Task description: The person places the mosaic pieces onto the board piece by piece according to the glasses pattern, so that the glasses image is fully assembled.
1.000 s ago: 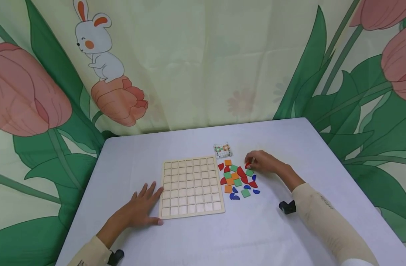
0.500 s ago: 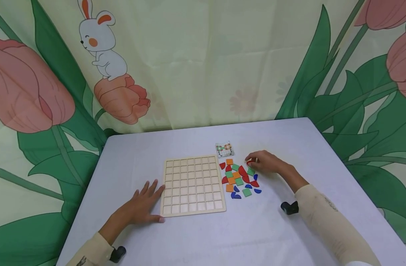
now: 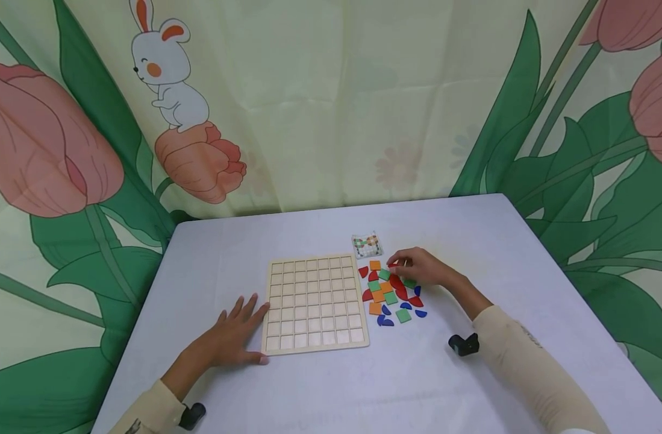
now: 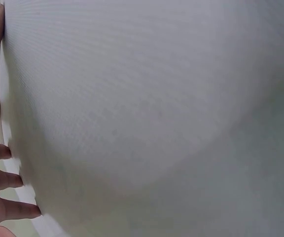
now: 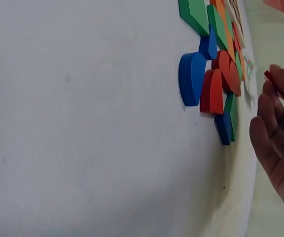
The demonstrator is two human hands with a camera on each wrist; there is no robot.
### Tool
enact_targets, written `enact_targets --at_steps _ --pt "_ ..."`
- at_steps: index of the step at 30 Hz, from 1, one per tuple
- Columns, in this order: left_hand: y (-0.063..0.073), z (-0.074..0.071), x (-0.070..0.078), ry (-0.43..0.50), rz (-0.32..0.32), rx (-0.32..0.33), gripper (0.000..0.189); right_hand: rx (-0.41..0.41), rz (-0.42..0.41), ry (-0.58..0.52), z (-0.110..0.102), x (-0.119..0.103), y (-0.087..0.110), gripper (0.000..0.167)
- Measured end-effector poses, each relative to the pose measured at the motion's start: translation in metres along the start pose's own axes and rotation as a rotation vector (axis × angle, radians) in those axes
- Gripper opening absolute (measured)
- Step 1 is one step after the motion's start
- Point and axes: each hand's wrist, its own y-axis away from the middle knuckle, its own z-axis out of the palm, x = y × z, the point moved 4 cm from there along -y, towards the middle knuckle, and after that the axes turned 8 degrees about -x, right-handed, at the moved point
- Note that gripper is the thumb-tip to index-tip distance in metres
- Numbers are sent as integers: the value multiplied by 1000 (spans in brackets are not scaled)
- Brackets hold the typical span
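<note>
A wooden grid board (image 3: 315, 304) with square cells lies flat on the table. My left hand (image 3: 230, 340) rests at its left edge, fingers spread, with fingertips and thumb at the rim. Over the far right part of a group of loose coloured blocks, my right hand (image 3: 424, 266) pinches a small red block (image 5: 270, 77) between thumb and fingertips. Most of that block is hidden by the fingers. Below it lie red rounded blocks (image 5: 213, 91), green squares (image 3: 403, 315), orange squares (image 3: 375, 308) and blue half-round blocks (image 3: 420, 313).
A small printed pattern card (image 3: 367, 246) lies just beyond the board's far right corner. White cloth covers the table (image 3: 417, 386). Behind it hangs a curtain (image 3: 309, 120) printed with tulips and a rabbit.
My right hand has moved left with the red block, from the right side of the block group to over its far part. The left hand stays at the board's edge.
</note>
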Motion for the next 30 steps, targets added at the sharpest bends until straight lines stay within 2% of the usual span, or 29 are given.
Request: enact_targets --at_steps 4,9,13,23,30 --pt "1 1 -1 -6 -3 1 118 27 -24 -51 8 -8 -4 27" --pt "1 2 -1 -1 3 3 117 78 -45 -37 14 -17 -9 29" --pt "1 2 -1 -5 7 7 117 108 -31 -36 18 -23 -14 29" --pt "0 3 -3 -14 6 7 119 36 40 -146 30 -31 -19 28" --pt "1 2 -2 -13 4 13 118 9 -20 -163 36 -38 -23 25"
